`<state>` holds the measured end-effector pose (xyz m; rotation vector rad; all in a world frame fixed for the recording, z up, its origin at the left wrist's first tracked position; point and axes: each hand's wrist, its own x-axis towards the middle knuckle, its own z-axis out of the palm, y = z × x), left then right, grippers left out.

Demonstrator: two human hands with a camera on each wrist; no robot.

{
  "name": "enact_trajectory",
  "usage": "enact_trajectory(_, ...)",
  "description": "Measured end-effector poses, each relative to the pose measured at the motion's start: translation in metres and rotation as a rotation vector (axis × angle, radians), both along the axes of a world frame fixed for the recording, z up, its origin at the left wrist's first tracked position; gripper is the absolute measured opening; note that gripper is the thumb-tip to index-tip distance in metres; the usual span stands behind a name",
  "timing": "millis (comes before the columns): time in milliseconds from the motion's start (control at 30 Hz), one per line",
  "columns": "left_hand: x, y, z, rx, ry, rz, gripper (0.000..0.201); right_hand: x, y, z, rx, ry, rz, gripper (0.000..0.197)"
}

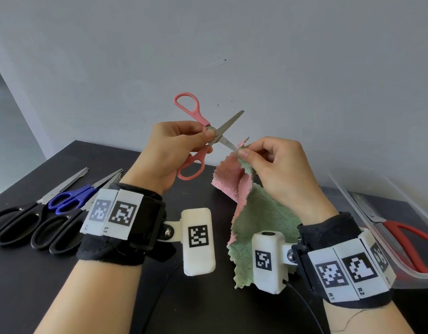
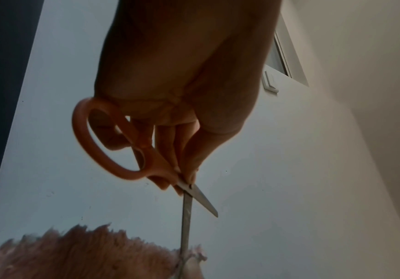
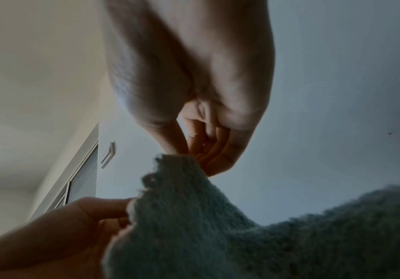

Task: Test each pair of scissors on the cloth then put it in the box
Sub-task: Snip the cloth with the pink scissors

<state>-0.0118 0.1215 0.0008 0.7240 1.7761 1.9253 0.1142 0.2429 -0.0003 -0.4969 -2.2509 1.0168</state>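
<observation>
The open pink scissors (image 1: 200,137) are pinched at the pivot by the left hand (image 1: 168,150), while the cloth (image 1: 251,210) corner is pinched by the right hand (image 1: 280,167).

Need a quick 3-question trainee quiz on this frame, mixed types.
1. True or false: the pink-handled scissors have their blades open.
2. Which hand pinches the pink-and-green fleece cloth? A) left hand B) right hand
3. Fill in: the red-handled scissors lie in the clear plastic ____.

Key: 1 true; 2 B; 3 box.
</observation>
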Motion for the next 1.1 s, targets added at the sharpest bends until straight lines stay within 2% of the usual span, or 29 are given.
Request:
enact_trajectory(133, -0.009, -0.007, 0.001, 0.045, 0.007, 0.083, 0.012, 0.005, 0.008, -0.001, 0.004, -0.025, -0.030, 0.010)
enact_trajectory(267, -0.018, -0.018, 0.003, 0.095, -0.021, 0.065, 0.026, 0.008, 0.012, 0.001, -0.038, 0.041, -0.049, 0.015)
enact_trajectory(367, -0.014, -0.017, 0.004, 0.089, -0.008, -0.006, 0.028, 0.006, 0.008, 0.001, -0.141, 0.103, -0.041, 0.013)
enact_trajectory(467, -0.008, -0.015, 0.006, 0.075, 0.009, -0.066, 0.015, 0.005, 0.007, 0.000, -0.259, 0.170, -0.027, 0.009)
enact_trajectory(567, -0.006, -0.015, 0.007, 0.062, 0.022, -0.088, 0.014, 0.005, 0.006, 0.000, -0.401, 0.235, -0.012, 0.009)
enact_trajectory(733, -0.004, -0.013, 0.007, 0.014, 0.079, -0.113, 0.007, 0.005, 0.002, 0.005, -0.663, 0.354, 0.089, 0.013)
enact_trajectory(833, -0.001, -0.010, 0.007, 0.012, 0.114, -0.122, 0.009, 0.004, -0.003, 0.007, -0.801, 0.410, 0.152, 0.017)
enact_trajectory(1100, 0.008, -0.005, 0.009, -0.006, 0.139, -0.124, 0.012, -0.002, -0.004, -0.001, -0.777, 0.388, 0.179, 0.015)
